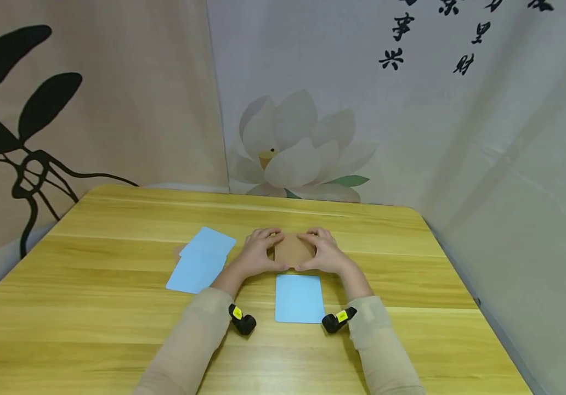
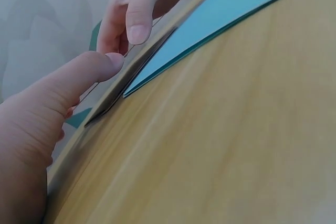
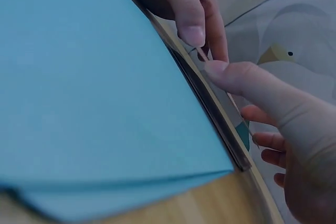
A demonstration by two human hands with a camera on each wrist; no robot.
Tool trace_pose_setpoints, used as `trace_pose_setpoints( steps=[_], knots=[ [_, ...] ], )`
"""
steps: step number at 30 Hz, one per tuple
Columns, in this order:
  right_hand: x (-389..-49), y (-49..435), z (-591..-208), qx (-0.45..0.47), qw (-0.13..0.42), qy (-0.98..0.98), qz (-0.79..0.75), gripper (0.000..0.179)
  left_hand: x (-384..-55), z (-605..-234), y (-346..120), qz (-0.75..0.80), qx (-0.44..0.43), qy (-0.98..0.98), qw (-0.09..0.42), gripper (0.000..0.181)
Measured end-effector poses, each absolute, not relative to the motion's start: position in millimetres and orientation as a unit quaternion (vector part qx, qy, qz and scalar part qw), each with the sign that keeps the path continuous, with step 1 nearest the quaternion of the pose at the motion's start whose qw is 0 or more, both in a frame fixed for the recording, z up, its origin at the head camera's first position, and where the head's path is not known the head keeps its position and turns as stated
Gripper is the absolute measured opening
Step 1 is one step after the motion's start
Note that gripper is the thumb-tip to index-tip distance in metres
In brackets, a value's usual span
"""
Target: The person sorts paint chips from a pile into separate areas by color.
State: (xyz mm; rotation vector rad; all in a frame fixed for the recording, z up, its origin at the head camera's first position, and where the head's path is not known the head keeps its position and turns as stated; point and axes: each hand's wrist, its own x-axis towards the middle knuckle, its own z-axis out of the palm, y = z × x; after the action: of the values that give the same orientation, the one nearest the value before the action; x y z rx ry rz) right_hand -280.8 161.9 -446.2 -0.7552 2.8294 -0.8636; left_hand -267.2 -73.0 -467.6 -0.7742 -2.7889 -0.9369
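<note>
Above the table's middle, a thin brown square card (image 1: 293, 250) is held between both hands. My left hand (image 1: 259, 253) pinches its left side, thumb at the near edge and fingers behind. The right hand (image 1: 326, 252) grips the right side in the same way. In the right wrist view the card shows edge-on as a thin line, the tips of both thumbs close together on it. A light blue square sheet (image 1: 299, 299) lies on the table just in front, between the forearms. Left of the left hand, two more blue sheets (image 1: 198, 271) overlap.
A brownish corner (image 1: 178, 252) peeks out at the left of the overlapping blue sheets. The wood-grain table (image 1: 90, 323) extends to both sides. Behind it hangs a pale curtain (image 1: 307, 66) with a printed lotus. A dark strip (image 3: 210, 108) lies beyond the near blue sheet.
</note>
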Motion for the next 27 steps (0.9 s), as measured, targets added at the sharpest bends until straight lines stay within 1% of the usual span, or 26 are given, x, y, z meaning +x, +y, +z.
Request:
trace_pose_setpoints(
  steps=[7,16,27],
  knots=[
    [-284,168,-450,-0.232,0.052,0.927,-0.291,0.09,-273,-468,-66,-0.29,-0.255,-0.921,0.044,0.085],
    [-286,170,-454,-0.223,0.069,0.928,-0.29,0.091,-276,-466,-62,-0.257,-0.245,-0.935,0.016,0.083],
    [-288,170,-460,-0.225,0.07,0.926,-0.293,0.091,-274,-465,-64,-0.251,-0.241,-0.938,-0.006,0.08]
  ],
)
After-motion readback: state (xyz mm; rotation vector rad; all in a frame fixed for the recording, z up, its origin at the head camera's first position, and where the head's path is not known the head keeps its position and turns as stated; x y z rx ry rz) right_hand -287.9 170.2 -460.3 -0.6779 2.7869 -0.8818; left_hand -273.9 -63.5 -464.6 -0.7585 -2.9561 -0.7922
